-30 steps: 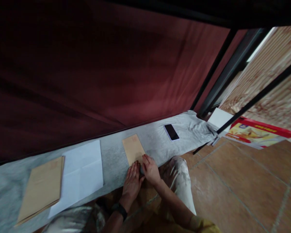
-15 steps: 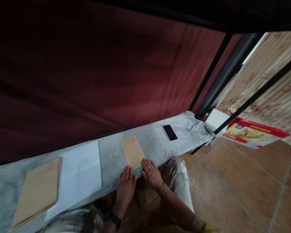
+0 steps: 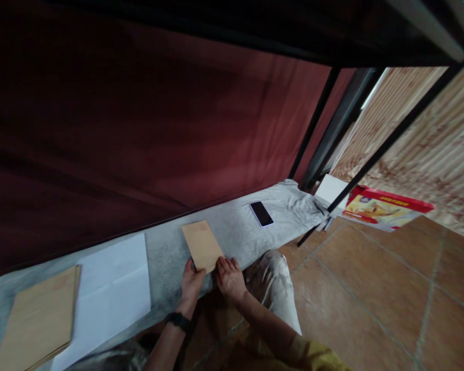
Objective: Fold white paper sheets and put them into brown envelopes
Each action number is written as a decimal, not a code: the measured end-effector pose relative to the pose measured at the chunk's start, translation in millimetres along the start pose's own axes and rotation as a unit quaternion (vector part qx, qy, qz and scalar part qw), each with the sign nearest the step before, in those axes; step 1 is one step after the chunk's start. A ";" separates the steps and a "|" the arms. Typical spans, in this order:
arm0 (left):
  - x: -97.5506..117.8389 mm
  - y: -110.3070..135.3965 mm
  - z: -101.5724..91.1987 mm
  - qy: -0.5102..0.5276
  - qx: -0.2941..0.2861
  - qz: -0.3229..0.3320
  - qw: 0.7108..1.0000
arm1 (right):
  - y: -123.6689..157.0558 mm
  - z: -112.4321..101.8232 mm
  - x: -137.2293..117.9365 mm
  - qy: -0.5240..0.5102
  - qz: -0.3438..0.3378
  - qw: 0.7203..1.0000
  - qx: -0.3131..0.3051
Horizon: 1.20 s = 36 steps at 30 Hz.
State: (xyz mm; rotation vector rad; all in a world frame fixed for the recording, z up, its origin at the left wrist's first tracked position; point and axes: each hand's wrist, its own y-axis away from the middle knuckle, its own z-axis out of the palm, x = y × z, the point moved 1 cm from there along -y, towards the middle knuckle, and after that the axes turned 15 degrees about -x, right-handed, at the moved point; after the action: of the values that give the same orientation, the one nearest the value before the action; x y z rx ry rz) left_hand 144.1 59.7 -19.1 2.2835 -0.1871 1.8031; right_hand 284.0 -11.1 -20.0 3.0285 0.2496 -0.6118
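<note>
Left of the phone [image 3: 262, 214], the brown envelope [image 3: 203, 243] is pinched at its near-left corner by the left hand [image 3: 192, 282]! Its near-right corner is touched by the right hand [image 3: 231, 281]; whether gripped, can't be told.

envelope [image 3: 203, 245]: matt paper | phone screen [image 3: 262, 214]: smooth, glossy | cover [image 3: 235, 234]: creased cloth

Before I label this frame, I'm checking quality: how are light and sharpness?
Head view: dim, the red curtain fading near black at left; the white paper brighter, without harsh glare; left hand, right hand and small envelope slightly soft; apparent wide-angle stretch toward the edges.
</note>
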 end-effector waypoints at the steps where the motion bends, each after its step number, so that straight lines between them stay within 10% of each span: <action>1: 2.2 -0.9 2.5 0.013 0.005 -0.008 1.000 | -1.9 -2.9 -1.1 -0.001 0.003 1.000 0.001; 11: 66.5 22.5 35.1 0.144 -0.029 -0.058 0.987 | -9.7 -54.4 11.9 -0.196 0.128 0.972 0.035; 18: 54.2 57.4 51.0 0.312 -0.043 -0.158 0.936 | 7.5 -51.5 14.2 -0.667 0.148 0.725 0.092; 26: 56.2 54.0 65.0 0.308 -0.076 -0.155 0.936 | 29.2 -53.5 25.0 -0.738 0.166 0.650 0.072; 36: 70.8 -22.9 98.2 0.236 -0.083 -0.136 0.959 | -9.2 -91.3 107.9 -0.713 0.182 0.672 0.084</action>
State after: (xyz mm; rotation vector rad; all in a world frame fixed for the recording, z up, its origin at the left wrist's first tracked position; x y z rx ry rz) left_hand 258.8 59.8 25.9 1.6166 0.0547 2.0265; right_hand 415.5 20.7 22.1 1.6467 -0.4804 -2.5715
